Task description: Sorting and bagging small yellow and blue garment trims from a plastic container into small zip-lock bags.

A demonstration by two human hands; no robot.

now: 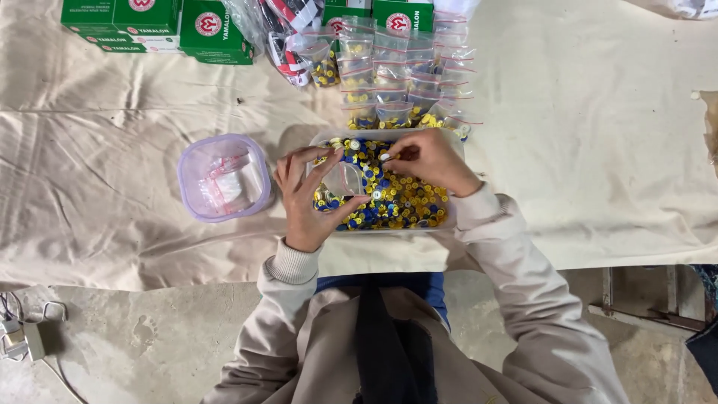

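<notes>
- The left hand [308,196] pinches a small clear bag [345,179] by its near-left side, thumb below and fingers curled over the top, holding it just above the tray [456,213] of buttons.
- The right hand [428,161] sits just right of the bag, fingertips drawn together at the bag's far right corner as if gripping something tiny; what it grips is too small to tell.
- The bag lies between both hands, its long axis running roughly left to right, mouth towards the right hand.
- The buttons [407,206], yellow and blue, fill the tray directly beneath the hands.
- Far of the tray, touching its far rim, lie rows of filled bags [404,71]; green boxes [149,22] lie further off.
- To the left, well apart from the tray, stands a lidded purple tub [224,178]; bare cloth [598,150] lies to the right.
</notes>
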